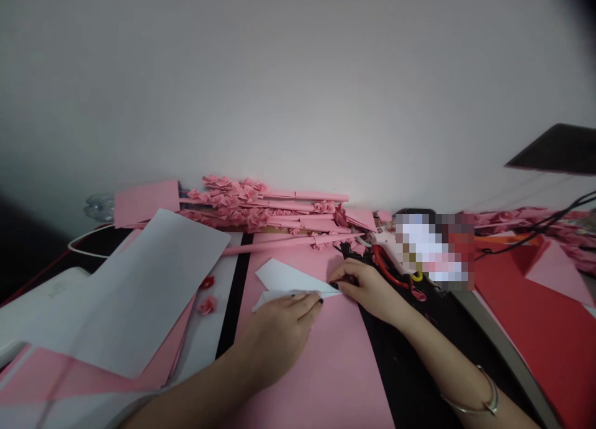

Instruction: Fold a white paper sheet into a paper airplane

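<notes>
A white sheet of paper (286,275), folded to a long narrow point at the right, lies on a pink sheet (321,367). My left hand (284,329) is over its near edge, thumb and fingers pressed together on the fold; part of the paper is hidden under it. At the pointed end, my right hand (363,286) pinches the white paper between curled fingers. Beyond both hands lie pink paper flowers (246,208) on rolled paper stems.
A loose white sheet (139,292) rests on pink paper at left. A small pink flower (207,305) and a red one (207,282) sit beside it. Red-handled pliers (386,264) lie right of my hands, near a blurred-out screen (431,249). Red paper (549,317) covers the right.
</notes>
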Demonstrator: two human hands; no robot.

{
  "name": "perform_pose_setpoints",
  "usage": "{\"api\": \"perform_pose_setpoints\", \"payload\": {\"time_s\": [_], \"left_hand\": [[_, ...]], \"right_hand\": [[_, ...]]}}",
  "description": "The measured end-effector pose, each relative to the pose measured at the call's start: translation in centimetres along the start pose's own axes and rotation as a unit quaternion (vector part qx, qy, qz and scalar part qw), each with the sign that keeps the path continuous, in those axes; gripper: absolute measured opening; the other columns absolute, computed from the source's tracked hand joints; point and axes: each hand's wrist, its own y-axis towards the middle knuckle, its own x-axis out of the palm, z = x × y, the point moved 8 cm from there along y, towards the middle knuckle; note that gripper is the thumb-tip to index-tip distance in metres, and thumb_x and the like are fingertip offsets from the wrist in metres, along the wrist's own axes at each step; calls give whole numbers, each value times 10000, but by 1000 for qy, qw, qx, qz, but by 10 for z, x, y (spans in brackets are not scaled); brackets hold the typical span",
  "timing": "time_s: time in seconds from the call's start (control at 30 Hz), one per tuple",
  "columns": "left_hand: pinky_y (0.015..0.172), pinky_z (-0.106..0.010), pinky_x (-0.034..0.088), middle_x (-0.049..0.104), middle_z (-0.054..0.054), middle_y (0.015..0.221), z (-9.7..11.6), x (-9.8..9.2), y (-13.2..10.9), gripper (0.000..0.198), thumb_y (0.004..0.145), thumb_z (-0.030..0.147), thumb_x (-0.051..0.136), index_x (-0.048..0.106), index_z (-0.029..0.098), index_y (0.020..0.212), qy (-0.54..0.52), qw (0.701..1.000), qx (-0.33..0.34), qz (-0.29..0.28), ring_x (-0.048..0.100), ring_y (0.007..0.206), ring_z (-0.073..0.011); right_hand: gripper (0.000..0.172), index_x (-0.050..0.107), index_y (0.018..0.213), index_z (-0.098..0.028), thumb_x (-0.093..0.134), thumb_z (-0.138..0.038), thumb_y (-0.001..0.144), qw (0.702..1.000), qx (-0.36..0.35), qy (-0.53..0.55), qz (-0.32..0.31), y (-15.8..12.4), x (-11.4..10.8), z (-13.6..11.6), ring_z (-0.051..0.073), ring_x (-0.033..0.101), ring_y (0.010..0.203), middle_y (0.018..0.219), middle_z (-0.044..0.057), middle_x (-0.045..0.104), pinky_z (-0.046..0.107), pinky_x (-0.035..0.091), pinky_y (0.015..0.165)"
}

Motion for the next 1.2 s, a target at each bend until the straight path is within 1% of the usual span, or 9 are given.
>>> {"api": "perform_pose_setpoints", "payload": {"time_s": [0.1, 0.23, 0.43, 0.53, 0.63, 0.7, 0.9, 1.07, 1.2], "left_hand": [[1003, -396, 463, 600, -118, 1259, 3, -3, 1, 387, 903, 96, 325, 573, 89, 1201, 21, 1000, 17, 9, 553, 1170, -249], [1033, -386, 429, 563, -106, 1308, 3, -6, 3, 376, 918, 114, 324, 562, 106, 1209, 33, 999, 22, 12, 478, 1250, -244], [1060, -381, 386, 485, -97, 1388, -2, 10, 0, 438, 906, 108, 331, 453, 135, 1326, 6, 1000, -5, -29, 427, 1294, -222], [1077, -388, 352, 410, -85, 1445, -2, 13, -2, 466, 909, 128, 343, 394, 170, 1370, 3, 999, -16, -29, 362, 1337, -217], [1088, -416, 326, 302, -83, 1503, -1, 10, -3, 488, 923, 186, 368, 329, 179, 1410, 11, 999, -19, -25, 271, 1378, -248], [1094, -445, 309, 263, -77, 1520, -1, 8, -2, 494, 922, 207, 387, 328, 182, 1412, 18, 999, -17, -31, 232, 1389, -281], [1111, -469, 279, 361, -94, 1467, 0, 5, 2, 455, 912, 183, 383, 386, 146, 1366, 18, 999, -12, -36, 238, 1382, -296], [1116, -451, 284, 421, -89, 1411, 1, 2, 4, 415, 911, 172, 390, 424, 146, 1323, -2, 1000, -15, -25, 280, 1364, -283], [1119, -448, 286, 427, -92, 1402, 2, 2, 4, 399, 919, 189, 393, 426, 138, 1313, 3, 1000, -15, -24, 290, 1359, -279]], "right_hand": [[216, 660, 710, -168, 544, 9, 668, 1000, 4, 1, 14, 0, 3, -1, 136, 556, 689, 748, 12, 599, 259, 435, 646], [199, 646, 696, -170, 557, 5, 667, 1000, -2, -1, 25, -2, 7, -2, 140, 548, 684, 737, 11, 605, 259, 421, 641], [183, 626, 684, -179, 559, -9, 699, 999, -19, -14, 41, -4, 9, -2, 159, 539, 709, 723, 15, 585, 275, 412, 655], [190, 615, 706, -184, 551, -6, 708, 998, -28, -17, 47, -6, 10, -1, 165, 545, 727, 740, 17, 587, 286, 421, 678], [188, 596, 729, -187, 541, -7, 726, 998, -37, -17, 53, -9, 11, -1, 171, 551, 752, 770, 23, 586, 299, 429, 709], [180, 590, 740, -188, 535, -16, 743, 997, -43, -19, 58, -11, 12, -1, 172, 548, 763, 784, 27, 580, 306, 432, 724], [184, 615, 781, -191, 535, -25, 767, 997, -63, -12, 52, -14, 8, -6, 165, 553, 764, 808, 29, 577, 288, 445, 698], [229, 651, 944, -200, 500, -62, 841, 998, -54, 8, 28, -22, -5, -1, 172, 579, 885, 930, 50, 610, 299, 454, 800], [187, 660, 910, -204, 525, -89, 851, 998, -60, 2, 10, -26, -5, 0, 164, 584, 854, 891, 38, 616, 291, 460, 779]]}}
